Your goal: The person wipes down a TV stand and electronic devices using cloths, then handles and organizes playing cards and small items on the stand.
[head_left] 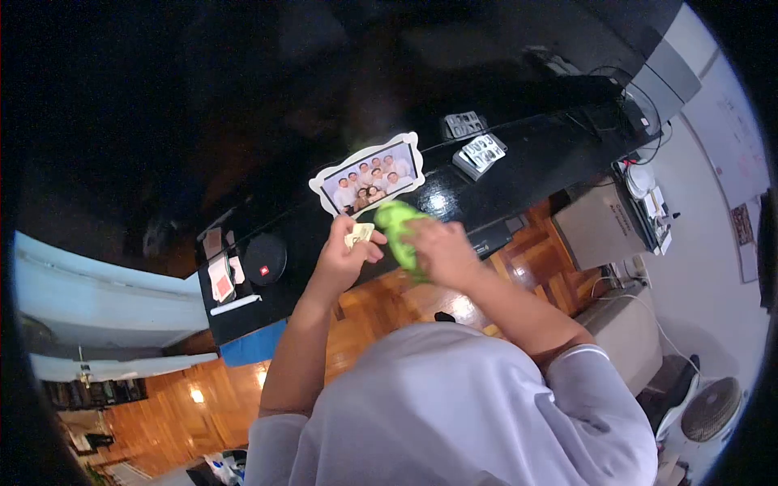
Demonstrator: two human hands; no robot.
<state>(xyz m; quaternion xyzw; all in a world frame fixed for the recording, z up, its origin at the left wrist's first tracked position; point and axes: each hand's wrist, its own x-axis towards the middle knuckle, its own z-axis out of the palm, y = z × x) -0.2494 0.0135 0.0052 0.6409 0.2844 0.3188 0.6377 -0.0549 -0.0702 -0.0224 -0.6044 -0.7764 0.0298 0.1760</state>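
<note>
My left hand [344, 257] is closed around a small cream-coloured piece [359, 235] with dark markings, too small to identify for certain. In my right hand [444, 253] is a bright green cloth [399, 231], smeared by motion and bunched under the fingers. Both hands are over the near edge of a glossy black tabletop [527, 178], the cloth just right of the left fingertips. Just beyond them stands a white wavy-edged picture frame [369, 176] with a group photo in it.
To the right lie stacked silver-grey packs [480, 154]. A round black speaker [265, 259] sits at the left, beside papers or cards [220, 277] and a white stick-like item [236, 304]. A cardboard box [598, 223] stands below the right end; a fan [711, 409] is at lower right.
</note>
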